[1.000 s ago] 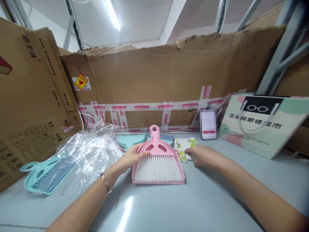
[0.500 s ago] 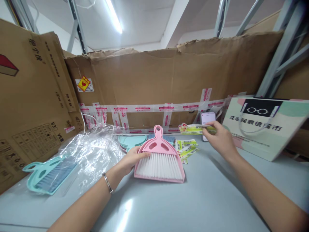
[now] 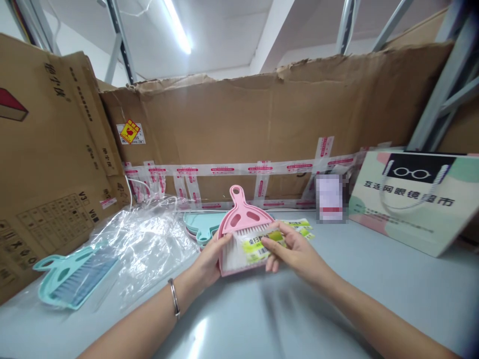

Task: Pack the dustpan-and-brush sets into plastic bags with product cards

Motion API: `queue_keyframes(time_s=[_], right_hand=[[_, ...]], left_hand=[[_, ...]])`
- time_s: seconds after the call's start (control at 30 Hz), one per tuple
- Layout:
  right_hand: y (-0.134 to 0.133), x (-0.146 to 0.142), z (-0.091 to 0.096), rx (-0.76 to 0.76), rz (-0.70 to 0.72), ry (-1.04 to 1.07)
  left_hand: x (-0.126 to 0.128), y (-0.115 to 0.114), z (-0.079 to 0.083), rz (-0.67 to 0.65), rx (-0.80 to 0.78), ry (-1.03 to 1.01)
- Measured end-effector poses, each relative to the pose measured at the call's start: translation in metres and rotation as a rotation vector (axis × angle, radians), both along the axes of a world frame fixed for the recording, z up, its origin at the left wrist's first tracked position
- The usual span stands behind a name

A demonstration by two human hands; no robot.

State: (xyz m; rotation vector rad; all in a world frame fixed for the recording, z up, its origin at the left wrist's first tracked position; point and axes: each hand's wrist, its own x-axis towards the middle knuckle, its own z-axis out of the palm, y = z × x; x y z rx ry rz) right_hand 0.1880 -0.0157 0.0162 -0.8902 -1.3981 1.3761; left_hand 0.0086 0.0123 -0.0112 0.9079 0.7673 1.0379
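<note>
A pink dustpan with a white-bristled brush nested in it (image 3: 242, 224) is tilted up off the grey table (image 3: 374, 279). My left hand (image 3: 210, 259) grips its left edge, fingers curled round it. My right hand (image 3: 290, 249) presses a green and white label card (image 3: 262, 244) flat against the bristles, thumb and fingers closed on the card. More such label cards (image 3: 301, 227) lie on the table just behind my right hand.
A teal dustpan and brush set (image 3: 73, 276) lies at the left on crumpled clear plastic bags (image 3: 142, 244). Stacked teal and pink dustpans (image 3: 200, 224) sit behind the pink one. A phone (image 3: 329, 197) leans on the cardboard wall (image 3: 262, 124). A printed paper bag (image 3: 415, 199) stands at right.
My right hand picked a label card from the pile, lifted it, then brought it down onto the brush bristles. My left hand tipped the pink dustpan up off the table.
</note>
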Motion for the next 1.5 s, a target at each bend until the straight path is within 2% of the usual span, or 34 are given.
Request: queue_keyframes(time_s=[0.1,0.2,0.3,0.43,0.5,0.57,0.6,0.63,0.67,0.73,0.8,0.83,1.03,1.13,1.2,1.23,1.3,1.33,1.37,1.43,1.5], right_hand=[[0.011,-0.002,-0.015,0.059,-0.174,-0.079],[0.016,0.001,-0.021,0.101,-0.222,-0.131],[0.015,0.001,-0.022,0.117,-0.248,-0.144],[0.015,0.003,-0.021,0.131,-0.261,-0.169],[0.016,0.006,-0.019,0.208,-0.391,-0.129],[0.018,0.009,-0.016,0.324,-0.648,-0.021],[0.019,0.009,-0.016,0.350,-0.752,0.049],[0.019,0.008,-0.016,0.326,-0.788,0.114],[0.018,0.006,-0.017,0.253,-0.738,0.170],[0.015,-0.003,-0.021,0.039,-0.456,0.263],[0.009,-0.014,-0.025,-0.100,-0.196,0.341],[0.006,-0.020,-0.026,-0.127,-0.141,0.382],[-0.003,-0.028,-0.023,-0.225,-0.162,0.562],[-0.002,-0.023,-0.021,-0.287,-0.186,0.613],[-0.001,-0.019,-0.020,-0.319,-0.231,0.632],[0.000,-0.018,-0.020,-0.329,-0.252,0.636],[0.001,-0.016,-0.020,-0.336,-0.273,0.641],[0.001,-0.015,-0.020,-0.336,-0.272,0.640],[0.002,-0.015,-0.020,-0.337,-0.267,0.637],[0.002,-0.016,-0.021,-0.352,-0.253,0.621],[0.001,-0.017,-0.023,-0.366,-0.238,0.594]], left_hand=[[0.000,0.001,0.006,0.058,-0.104,-0.035],[-0.002,0.000,0.010,0.035,-0.113,-0.068],[-0.002,-0.003,0.010,0.040,-0.029,-0.035],[-0.002,-0.006,0.008,0.113,0.121,0.018],[-0.003,-0.006,0.010,0.120,0.144,0.000],[-0.004,-0.006,0.013,0.144,0.154,-0.035],[-0.005,-0.006,0.015,0.173,0.161,-0.055],[-0.005,-0.006,0.017,0.210,0.169,-0.077],[-0.005,-0.007,0.019,0.244,0.177,-0.099],[-0.003,-0.010,0.021,0.273,0.192,-0.137],[0.001,-0.014,0.021,0.236,0.197,-0.150],[0.004,-0.017,0.021,0.210,0.198,-0.149],[0.017,-0.022,0.013,0.163,0.215,-0.102],[0.001,-0.015,0.026,0.112,0.276,0.166],[-0.026,-0.007,0.043,0.133,0.396,0.543],[-0.042,-0.002,0.051,0.227,0.512,0.750],[-0.075,0.010,0.062,0.570,0.704,1.153],[-0.089,0.016,0.063,0.736,0.723,1.358],[-0.102,0.021,0.061,0.815,0.690,1.552],[-0.117,0.031,0.050,0.781,0.579,1.823],[-0.124,0.040,0.037,0.701,0.522,1.974]])
